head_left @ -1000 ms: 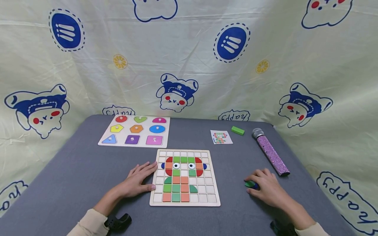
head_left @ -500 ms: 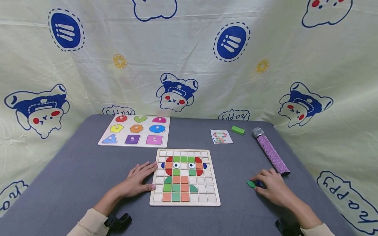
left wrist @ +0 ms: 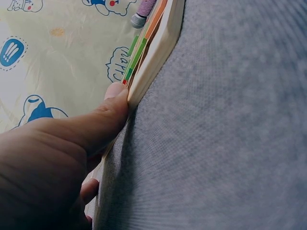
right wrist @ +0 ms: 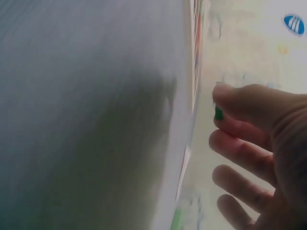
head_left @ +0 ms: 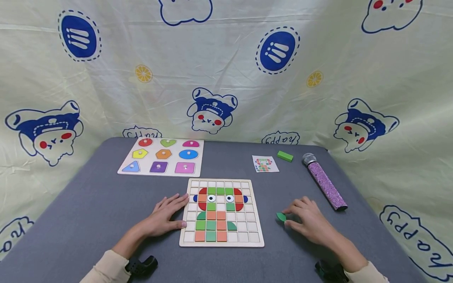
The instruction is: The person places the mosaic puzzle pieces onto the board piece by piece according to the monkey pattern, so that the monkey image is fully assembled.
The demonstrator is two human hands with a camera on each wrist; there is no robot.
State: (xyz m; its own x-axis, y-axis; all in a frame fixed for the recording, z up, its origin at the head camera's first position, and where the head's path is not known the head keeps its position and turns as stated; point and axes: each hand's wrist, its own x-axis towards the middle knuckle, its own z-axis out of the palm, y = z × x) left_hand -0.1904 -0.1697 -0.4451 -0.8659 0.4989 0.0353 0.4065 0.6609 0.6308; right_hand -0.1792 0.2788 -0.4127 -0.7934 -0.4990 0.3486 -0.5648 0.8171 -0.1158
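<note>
At its left edge, the wooden grid puzzle board [head_left: 244, 238] is touched by the fairly straight fingers and thumb of my left hand [head_left: 164, 218]. Coloured tiles form a figure on it, with two eye tiles and green, orange, red and blue pieces. In the left wrist view, my thumb presses the board's side. Right of the board, my right hand [head_left: 308, 220] pinches a small green tile [head_left: 281, 217] between thumb and index finger. In the right wrist view the green tile [right wrist: 218, 113] is mostly covered by the thumb, and the other fingers are loosely bent.
A shape puzzle board [head_left: 170, 173] lies at the back left. Behind the grid board to the right are a small pattern card [head_left: 265, 164] and a green block [head_left: 285, 156]. A glittery purple microphone [head_left: 326, 184] lies further right.
My right hand first drew right and back, then moved left toward the board with the green tile. The dark blue piece seen at its fingers earlier is out of sight. The left hand stays still.
</note>
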